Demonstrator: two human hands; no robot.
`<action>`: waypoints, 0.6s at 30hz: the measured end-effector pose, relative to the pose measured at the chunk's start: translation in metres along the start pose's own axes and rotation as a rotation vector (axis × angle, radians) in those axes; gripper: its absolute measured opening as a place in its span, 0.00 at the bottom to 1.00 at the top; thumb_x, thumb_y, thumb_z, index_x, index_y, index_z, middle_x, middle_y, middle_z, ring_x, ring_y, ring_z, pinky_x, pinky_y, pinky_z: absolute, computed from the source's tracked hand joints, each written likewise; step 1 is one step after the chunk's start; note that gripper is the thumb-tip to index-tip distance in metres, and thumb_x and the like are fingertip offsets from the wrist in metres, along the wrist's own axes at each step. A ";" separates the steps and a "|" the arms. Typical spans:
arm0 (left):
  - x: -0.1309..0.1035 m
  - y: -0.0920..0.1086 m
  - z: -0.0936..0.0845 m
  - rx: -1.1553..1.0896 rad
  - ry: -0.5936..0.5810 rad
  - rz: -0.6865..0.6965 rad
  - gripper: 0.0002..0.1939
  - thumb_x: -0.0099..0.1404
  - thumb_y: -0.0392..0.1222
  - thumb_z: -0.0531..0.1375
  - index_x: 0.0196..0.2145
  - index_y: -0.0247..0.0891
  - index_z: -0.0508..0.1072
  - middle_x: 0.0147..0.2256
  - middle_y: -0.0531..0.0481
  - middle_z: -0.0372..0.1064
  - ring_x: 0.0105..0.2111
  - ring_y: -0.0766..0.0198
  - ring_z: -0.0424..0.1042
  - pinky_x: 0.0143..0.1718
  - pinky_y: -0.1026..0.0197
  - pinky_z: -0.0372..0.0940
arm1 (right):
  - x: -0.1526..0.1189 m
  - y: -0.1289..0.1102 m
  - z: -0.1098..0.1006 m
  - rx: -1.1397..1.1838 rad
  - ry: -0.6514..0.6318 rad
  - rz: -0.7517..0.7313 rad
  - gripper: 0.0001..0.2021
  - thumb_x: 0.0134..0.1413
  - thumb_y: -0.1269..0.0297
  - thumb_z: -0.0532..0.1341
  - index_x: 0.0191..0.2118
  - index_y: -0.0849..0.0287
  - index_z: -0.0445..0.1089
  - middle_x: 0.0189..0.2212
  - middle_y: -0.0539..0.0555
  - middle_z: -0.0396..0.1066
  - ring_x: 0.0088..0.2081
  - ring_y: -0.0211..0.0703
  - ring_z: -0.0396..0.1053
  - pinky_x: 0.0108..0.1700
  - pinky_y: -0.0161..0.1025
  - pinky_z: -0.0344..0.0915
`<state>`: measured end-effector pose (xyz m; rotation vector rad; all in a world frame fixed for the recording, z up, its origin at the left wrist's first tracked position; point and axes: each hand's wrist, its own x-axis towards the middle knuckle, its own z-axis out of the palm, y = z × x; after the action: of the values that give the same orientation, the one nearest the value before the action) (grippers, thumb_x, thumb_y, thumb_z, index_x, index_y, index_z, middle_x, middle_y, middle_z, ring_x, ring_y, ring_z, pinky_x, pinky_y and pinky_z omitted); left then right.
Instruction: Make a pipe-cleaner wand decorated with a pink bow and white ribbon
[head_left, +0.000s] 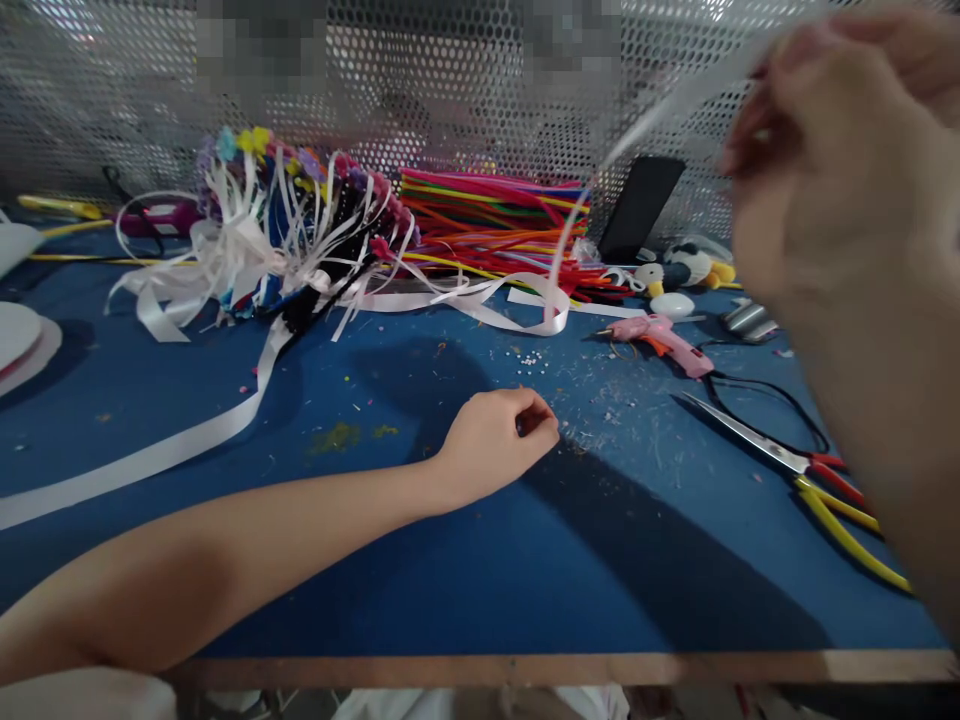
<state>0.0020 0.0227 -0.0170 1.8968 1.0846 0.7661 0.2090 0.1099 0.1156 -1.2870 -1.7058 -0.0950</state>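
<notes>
My right hand (840,130) is raised at the upper right, close to the camera and a little blurred. Its fingers pinch a white satin ribbon (559,265), which runs down to the table and lies in loops there. My left hand (499,440) rests low over the middle of the blue table, thumb and fingertips pressed together. Whatever they pinch, if anything, is too small or hidden. Just beyond it lies a small cluster of white beads (531,360). To its right is a pink glue gun (660,340), and nearer my right forearm lie scissors (780,450) with red and yellow handles.
A bundle of ribboned flower headbands (285,220) stands at the back left. Behind sit colourful pipe cleaners (487,220), a black phone-like slab (641,205) and a plush duck (675,270). White discs (26,340) are at the left edge. A perforated metal screen (420,90) closes off the back.
</notes>
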 end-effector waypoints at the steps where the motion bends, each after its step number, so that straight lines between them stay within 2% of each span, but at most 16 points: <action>1: 0.000 0.000 0.000 0.005 0.000 0.004 0.08 0.63 0.40 0.58 0.30 0.37 0.75 0.26 0.53 0.72 0.27 0.67 0.67 0.29 0.63 0.59 | 0.007 -0.001 0.012 0.167 0.076 0.126 0.21 0.65 0.59 0.45 0.48 0.64 0.71 0.36 0.55 0.69 0.40 0.47 0.70 0.34 0.43 0.60; 3: 0.000 -0.001 0.000 0.014 0.003 0.014 0.08 0.63 0.40 0.58 0.30 0.37 0.75 0.27 0.53 0.73 0.27 0.67 0.67 0.28 0.63 0.58 | 0.013 0.004 0.035 0.360 0.110 0.330 0.11 0.58 0.58 0.60 0.35 0.60 0.75 0.30 0.55 0.71 0.30 0.39 0.65 0.29 0.38 0.57; 5: 0.000 -0.001 0.000 0.021 0.009 0.018 0.07 0.63 0.39 0.58 0.30 0.37 0.76 0.28 0.53 0.74 0.27 0.67 0.67 0.28 0.63 0.57 | 0.007 0.012 0.053 0.332 0.058 0.485 0.08 0.52 0.62 0.67 0.29 0.62 0.75 0.28 0.55 0.71 0.26 0.35 0.59 0.27 0.37 0.54; 7: 0.000 -0.002 -0.001 0.020 0.009 0.009 0.07 0.62 0.40 0.58 0.29 0.38 0.75 0.28 0.53 0.74 0.27 0.67 0.66 0.28 0.63 0.56 | -0.004 0.021 0.059 0.194 -0.082 0.598 0.05 0.48 0.68 0.68 0.31 0.66 0.77 0.28 0.55 0.72 0.26 0.35 0.57 0.27 0.37 0.54; 8: 0.000 -0.002 -0.001 0.016 0.007 0.002 0.07 0.62 0.40 0.58 0.29 0.38 0.75 0.28 0.53 0.74 0.27 0.68 0.66 0.28 0.63 0.56 | -0.011 0.025 0.057 0.125 -0.154 0.609 0.07 0.48 0.69 0.68 0.34 0.67 0.79 0.28 0.54 0.73 0.27 0.35 0.58 0.28 0.37 0.54; 11: 0.000 -0.002 -0.001 0.010 -0.001 -0.011 0.08 0.62 0.40 0.58 0.29 0.38 0.75 0.28 0.54 0.73 0.26 0.68 0.65 0.27 0.63 0.55 | -0.032 0.034 0.034 -0.098 -0.344 0.424 0.12 0.53 0.63 0.66 0.43 0.61 0.79 0.31 0.53 0.76 0.29 0.37 0.63 0.33 0.38 0.58; 14: 0.000 -0.002 -0.001 0.020 -0.004 -0.003 0.08 0.63 0.40 0.58 0.29 0.38 0.75 0.27 0.54 0.72 0.25 0.68 0.65 0.27 0.62 0.55 | -0.057 0.052 0.007 -0.331 -0.572 0.225 0.10 0.53 0.57 0.66 0.35 0.57 0.81 0.28 0.54 0.76 0.29 0.42 0.67 0.33 0.41 0.60; 16: 0.001 -0.002 -0.001 0.027 -0.006 0.007 0.08 0.63 0.40 0.58 0.29 0.38 0.75 0.26 0.54 0.72 0.26 0.68 0.65 0.28 0.62 0.55 | -0.075 0.071 -0.001 -0.405 -0.641 0.069 0.09 0.54 0.60 0.63 0.37 0.55 0.81 0.35 0.56 0.79 0.35 0.47 0.71 0.39 0.43 0.63; 18: 0.001 -0.001 -0.001 0.035 -0.012 0.011 0.08 0.63 0.39 0.58 0.28 0.37 0.75 0.26 0.54 0.72 0.26 0.68 0.65 0.27 0.63 0.55 | -0.094 0.091 -0.001 -0.491 -0.645 -0.087 0.12 0.58 0.62 0.60 0.39 0.58 0.81 0.39 0.59 0.79 0.41 0.52 0.72 0.45 0.47 0.64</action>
<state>0.0013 0.0245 -0.0173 1.9360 1.0873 0.7451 0.2781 0.0838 0.0077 -1.7258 -2.3897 -0.1702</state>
